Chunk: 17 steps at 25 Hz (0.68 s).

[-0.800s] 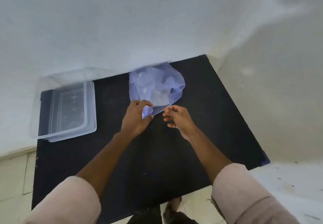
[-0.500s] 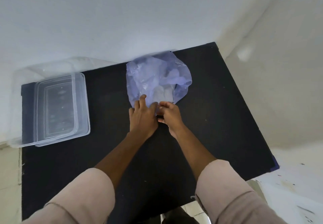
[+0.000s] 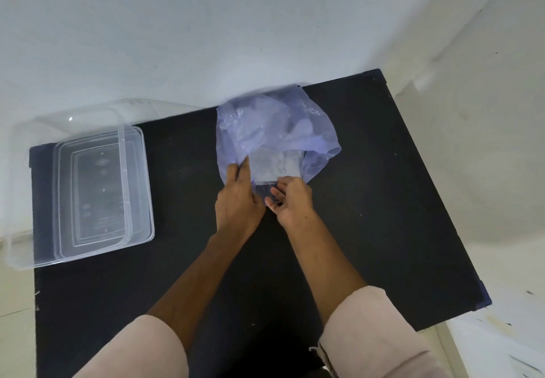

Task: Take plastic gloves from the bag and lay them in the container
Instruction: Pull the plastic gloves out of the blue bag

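A crumpled, see-through bluish plastic bag (image 3: 274, 130) lies at the back middle of the black table (image 3: 368, 215). A pale folded bundle of plastic gloves (image 3: 272, 165) shows through the bag near its open front edge. My left hand (image 3: 236, 203) pinches the bag's left front edge. My right hand (image 3: 290, 199) has its fingers on the bag's mouth just below the bundle; whether it grips the gloves or only the bag film is unclear. A clear rectangular container (image 3: 88, 192) stands at the table's left edge, with nothing visible inside.
White walls close in behind the table and to its right. The container's clear rim overhangs the table's left side. A pale tiled floor shows at the lower left and lower right beyond the table edges.
My right hand has come in from apart to the bag's mouth beside my left hand. My left hand has shifted its hold to the bag's left edge. The camera has tilted.
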Available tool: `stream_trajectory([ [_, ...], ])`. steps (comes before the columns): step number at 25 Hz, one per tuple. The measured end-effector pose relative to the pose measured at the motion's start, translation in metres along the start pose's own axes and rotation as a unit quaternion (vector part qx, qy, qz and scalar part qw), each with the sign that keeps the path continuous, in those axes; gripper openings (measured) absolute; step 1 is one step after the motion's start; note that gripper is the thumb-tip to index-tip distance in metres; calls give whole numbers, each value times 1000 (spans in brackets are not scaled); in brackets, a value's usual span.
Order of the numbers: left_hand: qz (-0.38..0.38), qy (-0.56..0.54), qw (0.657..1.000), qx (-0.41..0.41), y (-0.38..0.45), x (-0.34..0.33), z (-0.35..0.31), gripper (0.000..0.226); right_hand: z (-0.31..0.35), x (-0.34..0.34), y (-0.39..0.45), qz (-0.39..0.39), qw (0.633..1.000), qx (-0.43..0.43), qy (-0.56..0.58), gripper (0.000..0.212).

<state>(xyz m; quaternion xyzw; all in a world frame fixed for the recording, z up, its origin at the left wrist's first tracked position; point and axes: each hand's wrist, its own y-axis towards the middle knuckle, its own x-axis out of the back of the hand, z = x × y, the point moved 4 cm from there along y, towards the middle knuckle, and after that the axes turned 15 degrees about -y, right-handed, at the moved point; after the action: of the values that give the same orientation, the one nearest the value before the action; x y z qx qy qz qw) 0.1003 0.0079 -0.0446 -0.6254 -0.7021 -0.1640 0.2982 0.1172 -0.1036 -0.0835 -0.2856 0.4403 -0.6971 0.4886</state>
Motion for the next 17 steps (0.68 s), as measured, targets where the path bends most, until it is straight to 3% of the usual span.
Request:
stream_trajectory([
  [3, 1, -11, 1000, 3, 2, 0, 3, 63, 6, -15, 2, 4, 1000, -26, 7, 40],
  [8, -2, -20, 1000, 4, 6, 4, 6, 64, 12, -31, 8, -20, 998, -39, 34, 29],
  [17, -8, -44, 999, -9, 12, 10, 6, 63, 25, -47, 16, -54, 990, 9, 126, 62],
])
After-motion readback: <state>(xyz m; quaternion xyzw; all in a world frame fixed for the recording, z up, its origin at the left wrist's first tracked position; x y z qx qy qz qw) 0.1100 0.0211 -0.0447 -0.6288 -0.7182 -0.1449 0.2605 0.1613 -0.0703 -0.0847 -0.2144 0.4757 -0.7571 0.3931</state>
